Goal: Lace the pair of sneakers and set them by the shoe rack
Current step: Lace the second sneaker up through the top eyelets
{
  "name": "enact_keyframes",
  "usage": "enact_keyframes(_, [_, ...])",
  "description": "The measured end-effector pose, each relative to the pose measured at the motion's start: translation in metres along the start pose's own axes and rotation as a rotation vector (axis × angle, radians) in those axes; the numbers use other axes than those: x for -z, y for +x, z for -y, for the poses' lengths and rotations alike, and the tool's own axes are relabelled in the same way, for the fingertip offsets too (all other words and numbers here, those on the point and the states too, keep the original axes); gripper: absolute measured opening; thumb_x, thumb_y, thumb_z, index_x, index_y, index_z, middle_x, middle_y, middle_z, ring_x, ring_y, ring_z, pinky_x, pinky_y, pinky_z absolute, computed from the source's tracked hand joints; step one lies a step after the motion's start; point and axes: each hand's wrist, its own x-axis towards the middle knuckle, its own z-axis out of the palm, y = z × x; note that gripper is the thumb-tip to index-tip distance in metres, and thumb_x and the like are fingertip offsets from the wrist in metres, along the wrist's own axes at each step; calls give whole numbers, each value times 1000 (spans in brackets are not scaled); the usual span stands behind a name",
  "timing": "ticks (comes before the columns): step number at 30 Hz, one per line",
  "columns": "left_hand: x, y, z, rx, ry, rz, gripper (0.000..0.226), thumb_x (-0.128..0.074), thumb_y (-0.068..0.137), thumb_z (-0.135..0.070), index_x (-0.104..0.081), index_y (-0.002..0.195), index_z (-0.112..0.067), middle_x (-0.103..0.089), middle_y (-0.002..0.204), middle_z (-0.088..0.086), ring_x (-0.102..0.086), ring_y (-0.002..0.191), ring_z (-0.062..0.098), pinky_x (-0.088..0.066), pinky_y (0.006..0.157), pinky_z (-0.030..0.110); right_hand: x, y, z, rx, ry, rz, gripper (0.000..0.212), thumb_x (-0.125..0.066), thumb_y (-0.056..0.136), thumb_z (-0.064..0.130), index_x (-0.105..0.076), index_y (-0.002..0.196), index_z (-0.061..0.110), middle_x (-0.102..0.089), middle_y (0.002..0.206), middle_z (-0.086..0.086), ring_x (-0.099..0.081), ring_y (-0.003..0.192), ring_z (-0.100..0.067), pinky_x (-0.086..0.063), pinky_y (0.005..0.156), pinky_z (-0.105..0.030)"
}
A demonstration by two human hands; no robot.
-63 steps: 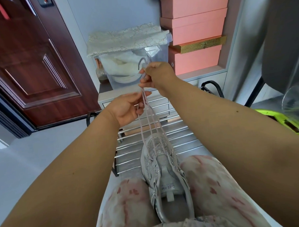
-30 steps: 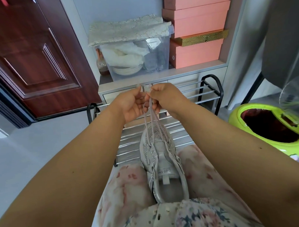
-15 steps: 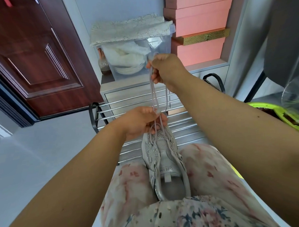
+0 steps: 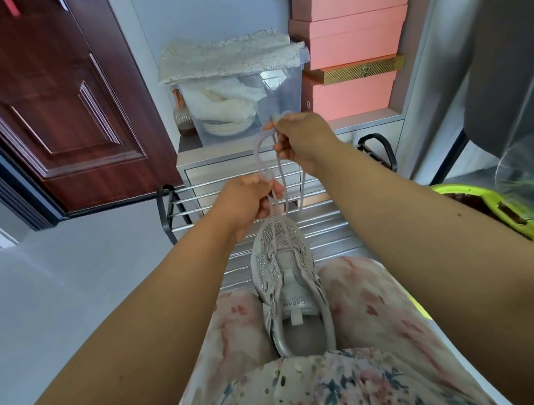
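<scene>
A pale grey sneaker (image 4: pixel 290 281) with glittery trim lies wedged between my knees, toe pointing away from me toward the metal shoe rack (image 4: pixel 180 203). Its pale lace (image 4: pixel 302 188) runs up from the front eyelets. My right hand (image 4: pixel 299 139) pinches the lace strands high above the toe. My left hand (image 4: pixel 250 200) grips the strands lower down, just above the toe, with a plastic lace tip poking out over its fingers. Only one sneaker is in view.
A clear storage bin (image 4: pixel 246 102) with plates and cloth stands on a grey cabinet behind the rack. Pink boxes (image 4: pixel 348 61) are stacked at its right. A dark red door (image 4: pixel 56 98) is at left. A lime green bin (image 4: pixel 489 208) sits at right.
My hands had met above the toe a second ago. Since then my right hand rose with the lace and my left hand dropped lower; now my left hand sits slightly higher along the strands.
</scene>
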Motion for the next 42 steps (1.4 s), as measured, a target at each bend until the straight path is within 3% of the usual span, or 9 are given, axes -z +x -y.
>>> enact_keyframes(3, [5,-3,5,64,-11,-8,33,-45,100,-15,-68,79,-5,-65,72,7,-42,47,7,-39,44,19,4,-5,-20,-43,-131,-3,26,-48,97,15,-67,95,-2,-45,56,-4,-46,44,-13,-39,41,-21])
enact_keyframes(7, [11,-2,7,132,-38,-123,25,-48,97,-9,-66,82,0,-59,67,9,-44,44,8,-40,44,20,9,-12,-21,-86,-334,-53,30,-47,96,16,-65,75,4,-52,60,-5,-48,49,-15,-41,44,-22])
enact_keyframes(11, [16,0,10,201,9,-165,21,-51,97,-10,-61,85,4,-54,65,11,-47,43,10,-44,41,20,7,-20,4,-50,-1,-8,27,-37,96,6,-51,73,6,-51,62,-10,-51,52,-19,-51,48,-25])
enact_keyframes(13, [18,3,7,211,174,-248,23,-50,98,-20,-59,89,-1,-55,68,10,-48,47,14,-45,44,22,6,-25,17,41,22,72,26,-36,97,11,-50,76,8,-44,57,-5,-40,44,-15,-42,42,-24])
enact_keyframes(19, [22,-8,-22,-292,444,-365,54,-58,93,-26,-35,142,-19,-52,74,-6,-51,60,7,-44,53,18,1,-38,40,170,-342,364,31,-45,98,23,-65,78,9,-33,45,6,-23,43,-11,-20,43,-21])
enact_keyframes(26, [21,-10,-6,-359,668,-233,29,-58,93,-30,-69,91,-3,-55,64,13,-42,52,13,-39,55,30,-1,-48,46,187,-499,433,31,-49,95,19,-67,71,10,-34,45,7,-23,44,-12,-21,44,-23])
enact_keyframes(32, [42,-16,47,-40,533,-218,18,-61,93,-27,-70,79,-20,-65,66,6,-58,52,12,-50,59,25,4,-48,46,223,-193,323,36,-47,98,22,-57,66,8,-31,43,5,-20,39,-9,-19,41,-19])
enact_keyframes(37, [52,-31,72,75,156,-238,19,-58,94,-12,-68,93,4,-65,71,11,-64,55,10,-58,65,23,13,-39,34,214,-106,200,37,-46,98,21,-57,66,7,-33,43,2,-23,38,-10,-22,40,-20])
enact_keyframes(42, [36,-61,79,81,-210,-224,9,-60,88,1,-67,94,0,-69,69,8,-69,63,11,-56,62,17,20,-26,2,132,-886,62,33,-42,98,33,-59,88,7,-57,79,-9,-53,73,-22,-44,68,-29])
